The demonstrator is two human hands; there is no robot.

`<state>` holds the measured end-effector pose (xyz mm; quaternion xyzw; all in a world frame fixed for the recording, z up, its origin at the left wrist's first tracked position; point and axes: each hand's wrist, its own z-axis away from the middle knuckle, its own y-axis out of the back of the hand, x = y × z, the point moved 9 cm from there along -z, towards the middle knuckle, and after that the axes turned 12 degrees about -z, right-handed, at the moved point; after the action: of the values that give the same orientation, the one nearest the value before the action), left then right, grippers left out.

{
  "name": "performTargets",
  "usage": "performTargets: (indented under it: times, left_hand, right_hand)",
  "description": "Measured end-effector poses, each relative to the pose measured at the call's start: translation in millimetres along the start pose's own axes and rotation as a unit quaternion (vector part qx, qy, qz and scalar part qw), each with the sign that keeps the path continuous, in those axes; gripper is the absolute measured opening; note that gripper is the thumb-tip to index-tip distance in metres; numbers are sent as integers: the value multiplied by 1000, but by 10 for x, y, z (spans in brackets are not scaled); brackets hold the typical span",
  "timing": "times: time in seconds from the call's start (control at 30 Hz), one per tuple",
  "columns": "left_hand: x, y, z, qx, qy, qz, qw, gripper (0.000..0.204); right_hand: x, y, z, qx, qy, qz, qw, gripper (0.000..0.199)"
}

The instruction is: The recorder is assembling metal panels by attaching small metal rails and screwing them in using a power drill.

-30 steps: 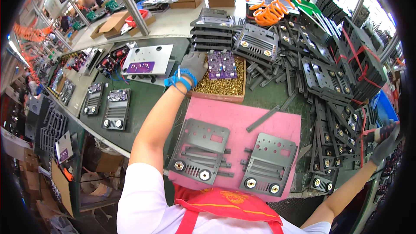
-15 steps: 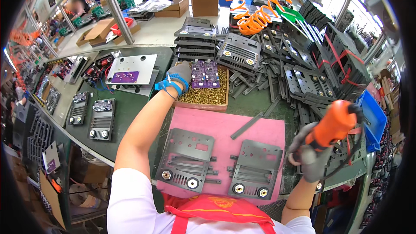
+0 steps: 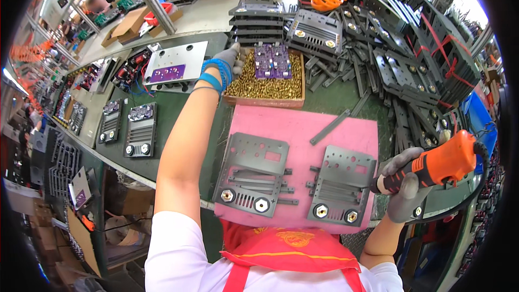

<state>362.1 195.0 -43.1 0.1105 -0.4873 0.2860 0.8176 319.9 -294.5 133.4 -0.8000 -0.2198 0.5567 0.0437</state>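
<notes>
The right hand (image 3: 406,192), gloved in grey, is clenched around an orange electric screwdriver (image 3: 438,165) at about four o'clock in the view; the tool's long axis runs from two o'clock down toward eight, its dark nose aimed at the right edge of the right-hand grey metal plate (image 3: 340,186), which lies just beside it at nine o'clock from the fist. That plate sits on a pink mat (image 3: 313,130) next to a matching left-hand plate (image 3: 253,176), each carrying two brass-coloured nuts along its near edge; a loose dark strip (image 3: 330,127) lies aslant on the mat above them. The left hand (image 3: 230,59) — grey glove, blue wristband — reaches far out toward twelve o'clock, its fingers curled at the left rim of a shallow wooden tray (image 3: 265,100) heaped with small brass screws, with purple circuit boards (image 3: 273,59) resting on top. Whether it has pinched a screw I cannot tell; the fingertips are hidden. So the tool hand is the nearer one to the plates, the left well apart from them. Stacks of dark plates (image 3: 411,70) crowd the bench toward two o'clock.
</notes>
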Motion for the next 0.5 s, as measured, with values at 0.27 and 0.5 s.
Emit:
performTargets:
  times: [0.27,0.5]
  left_hand:
    - [-126,-103,116,18,71,68,995,19]
    - [-5,-319,635,-130,-102,25,986,9]
  right_hand:
    - [7,189,56,-7,31,25,999,44]
    - [51,263,156,-14,-11,47,999,42]
